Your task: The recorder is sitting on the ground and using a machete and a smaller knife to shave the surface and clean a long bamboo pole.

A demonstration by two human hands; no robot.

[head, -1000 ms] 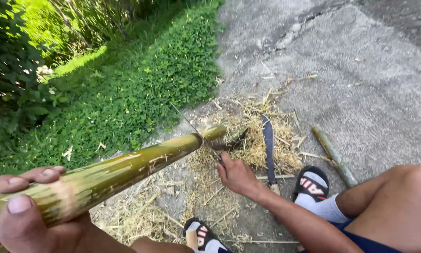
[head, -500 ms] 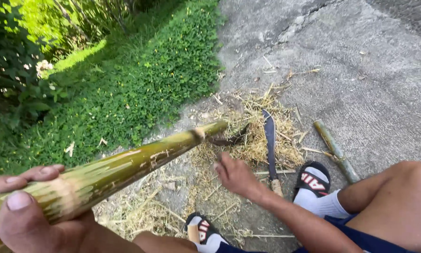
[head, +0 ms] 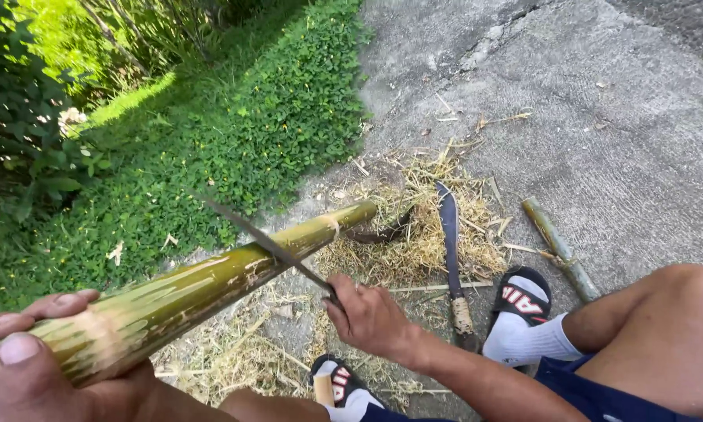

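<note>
Now the left hand (head: 46, 359) clamps the near end of the green bamboo pole (head: 211, 277), whose far tip rests on the shavings pile (head: 422, 234). The right hand (head: 371, 316) grips a thin knife (head: 269, 246), blade laid across the pole. Best to keep the edge shallow and the pole steady. A machete (head: 449, 250) lies nearby.

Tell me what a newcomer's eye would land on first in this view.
The long green bamboo pole slanting across the frame, gripped at its near end by the left hand. The right hand holds a thin blade across it. A machete lies on straw-coloured shavings on the concrete.
</note>
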